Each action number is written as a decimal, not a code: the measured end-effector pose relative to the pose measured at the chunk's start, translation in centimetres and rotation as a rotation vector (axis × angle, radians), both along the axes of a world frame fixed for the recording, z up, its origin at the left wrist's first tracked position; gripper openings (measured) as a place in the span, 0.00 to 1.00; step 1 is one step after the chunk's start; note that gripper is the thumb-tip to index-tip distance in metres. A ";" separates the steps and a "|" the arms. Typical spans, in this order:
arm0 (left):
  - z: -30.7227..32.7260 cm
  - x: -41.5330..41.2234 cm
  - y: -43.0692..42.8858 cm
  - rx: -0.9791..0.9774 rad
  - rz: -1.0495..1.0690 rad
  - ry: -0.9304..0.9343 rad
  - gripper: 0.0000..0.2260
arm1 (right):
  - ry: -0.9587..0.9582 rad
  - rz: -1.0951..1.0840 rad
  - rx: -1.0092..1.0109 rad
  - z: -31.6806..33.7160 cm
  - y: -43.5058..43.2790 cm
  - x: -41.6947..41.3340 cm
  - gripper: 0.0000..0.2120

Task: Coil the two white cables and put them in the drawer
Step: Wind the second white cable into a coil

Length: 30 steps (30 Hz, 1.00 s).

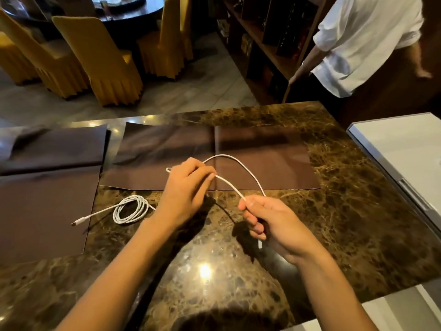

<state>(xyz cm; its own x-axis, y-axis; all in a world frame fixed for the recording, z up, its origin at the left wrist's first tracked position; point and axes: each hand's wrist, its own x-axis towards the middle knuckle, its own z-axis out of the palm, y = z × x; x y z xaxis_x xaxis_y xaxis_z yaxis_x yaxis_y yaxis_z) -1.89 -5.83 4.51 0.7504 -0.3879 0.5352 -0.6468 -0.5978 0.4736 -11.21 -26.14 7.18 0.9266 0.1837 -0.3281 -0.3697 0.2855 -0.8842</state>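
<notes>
Left hand (pixel 188 185) pinching cable (pixel 238 161), right hand (pixel 269 225) seemingly fisted

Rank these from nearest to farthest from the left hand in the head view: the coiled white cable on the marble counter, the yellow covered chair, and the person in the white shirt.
From the left hand:
1. Coiled white cable, just to its left on the marble counter.
2. Yellow covered chair, beyond the counter, back left.
3. Person in the white shirt, far back right by the shelves.

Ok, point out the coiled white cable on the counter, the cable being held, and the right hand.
coiled cable (pixel 130 209), head view, on its loops.
held cable (pixel 241 163), head view, on the arch between the hands.
right hand (pixel 274 225), head view, on its back.
</notes>
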 end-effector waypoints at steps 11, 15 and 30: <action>-0.1 -8.0 -4.8 -0.269 -0.036 0.346 0.09 | -0.030 -0.279 0.483 3.8 3.1 4.1 0.12; 0.7 -9.0 -4.3 -0.245 -0.008 0.446 0.10 | -0.028 -0.404 0.385 2.6 3.8 5.3 0.12; 5.0 -4.6 -1.7 -0.202 -0.030 0.489 0.22 | -0.412 -0.164 -0.510 -2.2 4.0 0.1 0.18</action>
<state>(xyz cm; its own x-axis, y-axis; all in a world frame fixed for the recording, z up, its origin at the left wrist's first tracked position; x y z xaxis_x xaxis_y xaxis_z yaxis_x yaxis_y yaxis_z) -6.51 -7.50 9.52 0.9213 -0.3382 0.1918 -0.3368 -0.4477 0.8283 -11.16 -22.14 4.99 0.9973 -0.0542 0.0498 0.0392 -0.1818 -0.9825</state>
